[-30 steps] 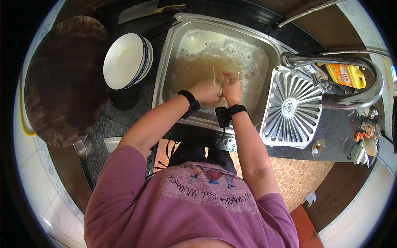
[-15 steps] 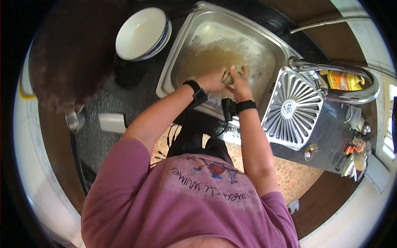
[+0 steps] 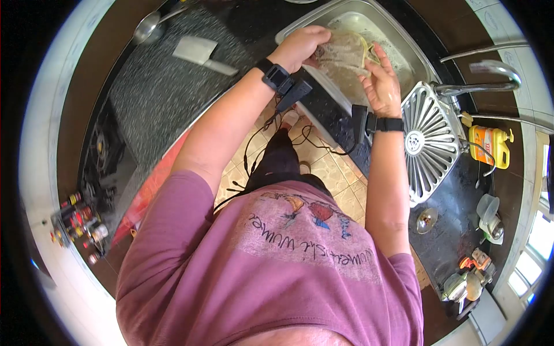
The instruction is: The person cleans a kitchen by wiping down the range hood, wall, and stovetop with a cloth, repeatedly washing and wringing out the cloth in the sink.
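Note:
A wet brownish cloth (image 3: 341,57) with a yellow edge is stretched between my two hands above the sink (image 3: 424,57). My left hand (image 3: 301,46) grips its left side, thumb and fingers closed on the fabric. At the right edge, my right hand (image 3: 382,81) holds the yellow border between thumb and fingers, palm turned up. Suds and cloudy water (image 3: 398,49) show in the basin behind the cloth. Each wrist wears a black strap with a small device.
Left on the dark counter lie a cleaver (image 3: 196,51) and a metal ladle (image 3: 148,27). A slotted metal drainboard (image 3: 430,150) adjoins the sink, beside the faucet (image 3: 485,86). A yellow soap bottle (image 3: 490,145), a small bowl (image 3: 427,220) and jars stand to the right.
The crumpled cloth has been lifted from the water and spread out between my hands. My view has turned left; the stacked bowls and the dark-haired head have mostly left it.

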Tool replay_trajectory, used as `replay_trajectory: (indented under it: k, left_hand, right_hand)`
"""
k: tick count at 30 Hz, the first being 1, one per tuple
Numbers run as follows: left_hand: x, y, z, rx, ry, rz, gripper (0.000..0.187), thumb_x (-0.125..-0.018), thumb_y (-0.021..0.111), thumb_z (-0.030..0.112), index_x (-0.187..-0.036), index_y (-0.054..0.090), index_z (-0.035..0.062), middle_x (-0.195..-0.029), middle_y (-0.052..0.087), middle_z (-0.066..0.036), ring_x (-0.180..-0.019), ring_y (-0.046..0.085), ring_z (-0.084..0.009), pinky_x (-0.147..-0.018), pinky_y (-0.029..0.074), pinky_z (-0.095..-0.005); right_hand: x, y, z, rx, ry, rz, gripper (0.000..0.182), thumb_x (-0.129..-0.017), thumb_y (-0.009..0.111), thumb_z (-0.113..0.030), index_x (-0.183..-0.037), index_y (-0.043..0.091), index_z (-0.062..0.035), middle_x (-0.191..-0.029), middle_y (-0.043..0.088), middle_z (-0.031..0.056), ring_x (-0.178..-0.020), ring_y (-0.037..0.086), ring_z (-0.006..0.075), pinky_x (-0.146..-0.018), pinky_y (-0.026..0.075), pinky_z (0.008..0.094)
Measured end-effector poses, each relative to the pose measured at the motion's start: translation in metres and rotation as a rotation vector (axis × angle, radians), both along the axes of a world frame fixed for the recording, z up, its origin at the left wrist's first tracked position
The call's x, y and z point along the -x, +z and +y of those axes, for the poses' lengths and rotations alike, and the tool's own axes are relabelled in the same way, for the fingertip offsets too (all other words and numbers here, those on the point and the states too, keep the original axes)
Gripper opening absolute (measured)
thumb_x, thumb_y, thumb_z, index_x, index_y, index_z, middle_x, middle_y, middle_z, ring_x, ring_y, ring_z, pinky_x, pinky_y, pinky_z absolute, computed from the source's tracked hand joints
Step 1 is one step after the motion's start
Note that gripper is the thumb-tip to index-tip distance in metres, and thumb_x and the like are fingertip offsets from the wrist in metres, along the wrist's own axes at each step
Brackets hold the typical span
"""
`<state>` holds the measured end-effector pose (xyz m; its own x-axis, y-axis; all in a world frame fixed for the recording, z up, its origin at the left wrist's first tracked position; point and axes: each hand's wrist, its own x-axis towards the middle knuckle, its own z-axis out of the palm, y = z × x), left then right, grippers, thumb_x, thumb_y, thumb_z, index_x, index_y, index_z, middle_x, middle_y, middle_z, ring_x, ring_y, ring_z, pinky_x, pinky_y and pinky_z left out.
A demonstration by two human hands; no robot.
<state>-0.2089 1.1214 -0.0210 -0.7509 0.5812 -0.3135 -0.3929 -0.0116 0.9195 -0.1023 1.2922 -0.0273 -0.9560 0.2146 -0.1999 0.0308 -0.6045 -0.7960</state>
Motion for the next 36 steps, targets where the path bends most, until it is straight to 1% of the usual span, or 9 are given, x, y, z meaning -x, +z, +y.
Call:
replay_trajectory:
  k: [6, 10, 13, 15, 18, 24, 30, 35, 36]
  left_hand:
    - [-0.076, 0.056, -0.082, -0.044, 0.338, 0.106, 0.021, -0.087, 0.050, 0.024, -0.097, 0.058, 0.0079, -0.082, 0.058, 0.001, -0.073, 0.056, -0.0104, -0.065, 0.046, -0.0286]
    - [-0.129, 0.077, -0.152, -0.076, 0.451, 0.108, 0.017, -0.085, 0.054, 0.026, -0.084, 0.057, 0.0097, -0.075, 0.052, 0.000, -0.069, 0.051, -0.0115, -0.057, 0.045, -0.0301]
    - [-0.167, 0.066, -0.195, -0.140, 0.428, 0.156, 0.022, -0.083, 0.058, 0.026, -0.097, 0.057, 0.0091, -0.088, 0.056, 0.000, -0.080, 0.053, -0.0117, -0.061, 0.048, -0.0313]
    - [-0.194, 0.070, -0.223, -0.149, 0.525, 0.031, 0.022, -0.084, 0.056, 0.026, -0.098, 0.058, 0.0097, -0.092, 0.058, 0.001, -0.086, 0.053, -0.0107, -0.065, 0.048, -0.0319]
    - [-0.228, 0.080, -0.290, -0.098, 0.603, 0.074, 0.024, -0.085, 0.055, 0.026, -0.098, 0.059, 0.0066, -0.085, 0.059, 0.001, -0.079, 0.054, -0.0081, -0.065, 0.044, -0.0237]
    - [-0.311, 0.075, -0.486, 0.960, 0.911, 1.039, 0.023, -0.085, 0.054, 0.023, -0.077, 0.058, 0.0007, -0.062, 0.055, -0.004, -0.060, 0.053, -0.0123, -0.054, 0.040, -0.0272]
    - [-0.390, 0.098, -0.627, 0.312, 1.179, 0.232, 0.018, -0.089, 0.046, 0.020, -0.085, 0.052, 0.0040, -0.066, 0.057, -0.001, -0.053, 0.053, -0.0081, -0.048, 0.040, -0.0226]
    - [-0.432, 0.089, -0.675, -0.009, 1.338, 0.270, 0.079, -0.088, 0.051, 0.028, -0.134, -0.007, 0.0013, -0.133, 0.028, -0.025, -0.124, 0.030, -0.0266, -0.099, 0.029, -0.0327]
    - [-0.435, 0.075, -0.678, 0.066, 1.523, 0.223, 0.066, -0.088, 0.048, 0.035, -0.134, 0.014, 0.0007, -0.125, 0.041, -0.019, -0.115, 0.042, -0.0225, -0.094, 0.036, -0.0308]
  right_hand:
    - [-0.023, 0.016, -0.057, -0.261, 0.089, -0.070, 0.042, -0.078, 0.054, -0.002, -0.119, 0.045, 0.0013, -0.085, 0.059, 0.0095, -0.073, 0.058, 0.0148, -0.063, 0.046, 0.0237]
    - [-0.035, 0.006, -0.119, -1.066, 0.223, -0.069, 0.054, -0.077, 0.058, -0.011, -0.127, 0.039, -0.0008, -0.106, 0.052, 0.0086, -0.076, 0.049, 0.0116, -0.067, 0.041, 0.0242]
    - [-0.077, 0.066, -0.203, -0.692, 0.398, 0.031, 0.053, -0.090, 0.041, -0.040, -0.132, 0.035, -0.0082, -0.126, 0.045, 0.0073, -0.114, 0.042, 0.0165, -0.092, 0.033, 0.0298]
    - [-0.078, 0.039, -0.234, -0.265, 0.630, 0.035, 0.049, -0.090, 0.045, -0.035, -0.127, 0.039, -0.0038, -0.119, 0.049, 0.0072, -0.111, 0.044, 0.0163, -0.095, 0.032, 0.0304]
    - [-0.096, 0.041, -0.302, -0.577, 0.827, 0.306, 0.041, -0.082, 0.061, -0.021, -0.116, 0.049, -0.0015, -0.103, 0.056, 0.0037, -0.092, 0.052, 0.0108, -0.080, 0.041, 0.0252]
    - [-0.133, 0.056, -0.451, -0.730, 0.947, 0.302, 0.018, -0.082, 0.060, -0.021, -0.086, 0.057, -0.0037, -0.072, 0.053, -0.0012, -0.067, 0.047, 0.0066, -0.061, 0.039, 0.0215]
    - [-0.187, 0.119, -0.618, -1.097, 1.050, 0.661, 0.017, -0.083, 0.058, -0.021, -0.083, 0.055, -0.0049, -0.071, 0.052, 0.0010, -0.068, 0.046, 0.0074, -0.060, 0.039, 0.0245]
    - [-0.232, 0.143, -0.743, -0.130, 1.188, 0.306, 0.017, -0.086, 0.054, -0.019, -0.092, 0.056, -0.0032, -0.082, 0.058, 0.0011, -0.075, 0.053, 0.0091, -0.069, 0.044, 0.0247]
    - [-0.237, 0.141, -0.762, -0.002, 1.264, 0.237, 0.018, -0.088, 0.052, -0.018, -0.096, 0.055, -0.0024, -0.085, 0.058, 0.0006, -0.079, 0.055, 0.0105, -0.073, 0.045, 0.0255]
